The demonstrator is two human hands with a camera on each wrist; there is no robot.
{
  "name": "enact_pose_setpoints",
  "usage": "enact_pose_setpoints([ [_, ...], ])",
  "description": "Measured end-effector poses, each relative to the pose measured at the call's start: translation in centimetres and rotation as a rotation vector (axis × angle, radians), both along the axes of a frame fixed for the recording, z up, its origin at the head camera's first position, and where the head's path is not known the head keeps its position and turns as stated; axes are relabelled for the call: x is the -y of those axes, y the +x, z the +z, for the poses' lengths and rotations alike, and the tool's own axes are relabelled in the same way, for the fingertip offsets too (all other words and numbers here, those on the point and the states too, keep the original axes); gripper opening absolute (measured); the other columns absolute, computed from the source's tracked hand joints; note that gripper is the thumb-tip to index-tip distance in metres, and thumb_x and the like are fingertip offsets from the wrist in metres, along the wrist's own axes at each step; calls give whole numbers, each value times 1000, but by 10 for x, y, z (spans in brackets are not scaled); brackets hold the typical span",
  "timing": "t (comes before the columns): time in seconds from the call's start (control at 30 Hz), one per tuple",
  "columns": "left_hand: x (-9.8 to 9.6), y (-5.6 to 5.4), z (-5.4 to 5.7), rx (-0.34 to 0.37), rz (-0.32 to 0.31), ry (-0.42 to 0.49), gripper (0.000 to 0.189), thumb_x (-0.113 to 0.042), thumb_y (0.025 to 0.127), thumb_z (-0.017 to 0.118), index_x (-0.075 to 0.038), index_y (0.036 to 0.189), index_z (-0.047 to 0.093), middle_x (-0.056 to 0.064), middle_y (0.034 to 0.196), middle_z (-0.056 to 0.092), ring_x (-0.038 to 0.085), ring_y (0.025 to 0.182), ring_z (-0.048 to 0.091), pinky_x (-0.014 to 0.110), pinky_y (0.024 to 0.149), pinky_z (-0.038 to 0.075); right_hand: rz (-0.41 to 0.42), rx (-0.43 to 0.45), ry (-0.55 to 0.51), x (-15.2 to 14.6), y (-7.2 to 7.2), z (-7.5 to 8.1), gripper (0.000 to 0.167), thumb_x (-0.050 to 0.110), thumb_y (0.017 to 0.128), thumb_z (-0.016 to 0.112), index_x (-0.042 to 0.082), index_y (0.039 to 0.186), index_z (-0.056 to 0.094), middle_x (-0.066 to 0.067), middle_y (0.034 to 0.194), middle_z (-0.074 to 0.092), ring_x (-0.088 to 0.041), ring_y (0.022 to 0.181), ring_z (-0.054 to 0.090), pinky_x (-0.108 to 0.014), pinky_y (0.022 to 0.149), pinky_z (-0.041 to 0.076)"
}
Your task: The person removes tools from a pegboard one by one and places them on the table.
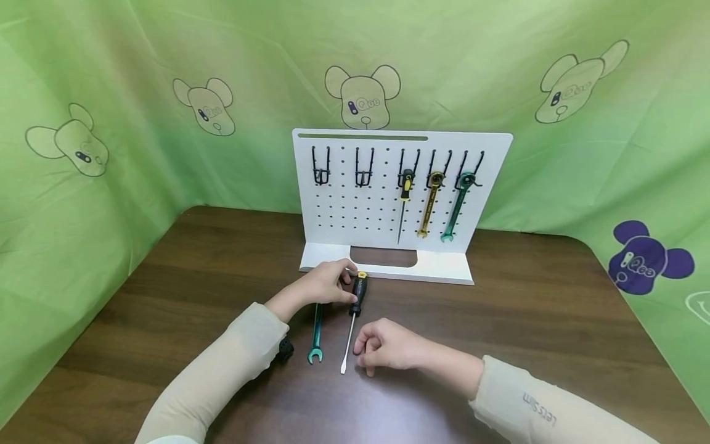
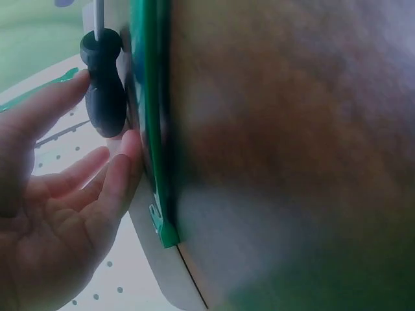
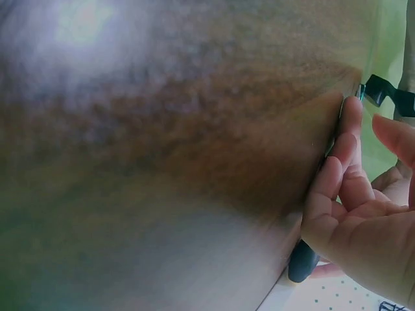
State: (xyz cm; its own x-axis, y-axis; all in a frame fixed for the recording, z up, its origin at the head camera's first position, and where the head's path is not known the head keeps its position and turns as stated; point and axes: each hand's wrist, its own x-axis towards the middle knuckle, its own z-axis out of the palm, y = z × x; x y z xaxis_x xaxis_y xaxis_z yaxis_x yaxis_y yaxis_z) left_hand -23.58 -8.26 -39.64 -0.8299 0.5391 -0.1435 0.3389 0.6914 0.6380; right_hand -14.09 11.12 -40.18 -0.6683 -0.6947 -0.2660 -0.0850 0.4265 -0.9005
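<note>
One screwdriver [image 1: 360, 293] lies between the two hands, the left hand [image 1: 327, 283] ungripped with its thumb at the handle, the right hand [image 1: 391, 346] loosely curled and holding nothing beside the tip. One green wrench [image 1: 318, 330] lies partly under the left hand. Beyond both hands on the brown surface [image 1: 532, 314], before green cloth [image 1: 266, 55], one white pegboard [image 1: 344, 216] carries one hanging screwdriver [image 1: 405, 192] and two hanging wrenches [image 1: 430, 205].

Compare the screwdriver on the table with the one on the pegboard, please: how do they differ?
The table screwdriver lies flat; the hanging screwdriver points its tip downward. The table screwdriver's handle is mostly black with a yellow end; the hanging screwdriver's shows more yellow along it. Both have slim, straight shafts.
</note>
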Motion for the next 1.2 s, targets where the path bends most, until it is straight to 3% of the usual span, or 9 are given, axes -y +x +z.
enact_pose_setpoints([
  [0.27,1,0,8,19,-2,-17,56,-19,86,77,-2,134,53,11,107,67,13,80,60,26,76,51,-53,-44,-14,-14,-14,8,14,0,87,61,-9,98,63,-19,71,68,-11,62,60,-20,54,44],
  [0.47,1,-8,16,-3,10,0,51,-20,91,72,-1,134,53,12,111,69,21,93,69,32,83,55,-176,-150,-14,-38,-35,12,19,-2,88,58,-11,104,63,-19,85,72,-18,78,66,-22,68,52],
  [0.67,-7,-25,40,-57,-30,45,45,-17,93,68,3,131,55,14,112,69,26,100,68,32,85,56,-373,-170,0,-55,-58,16,23,0,90,58,-10,110,61,-19,93,73,-21,86,67,-28,79,54],
  [0.87,-20,-41,67,-94,-29,105,42,-14,96,64,3,133,55,14,114,68,27,104,68,31,87,57,-576,-228,-7,-63,-78,14,26,3,95,58,-12,117,59,-20,98,72,-12,79,61,-23,70,52],
  [1.0,-30,-49,80,-123,-4,183,40,-11,97,63,1,134,56,16,120,66,28,108,66,32,90,56,-664,-281,24,-64,-90,10,32,6,96,60,-12,123,59,-26,112,67,-5,82,57,-17,70,49],
  [1.2,-50,-59,91,-159,109,351,40,-11,97,62,-6,137,56,11,135,62,24,115,65,31,92,56,-694,-276,23,-68,-107,7,40,8,97,57,-9,133,54,-29,131,59,-28,107,64,-14,75,46],
])
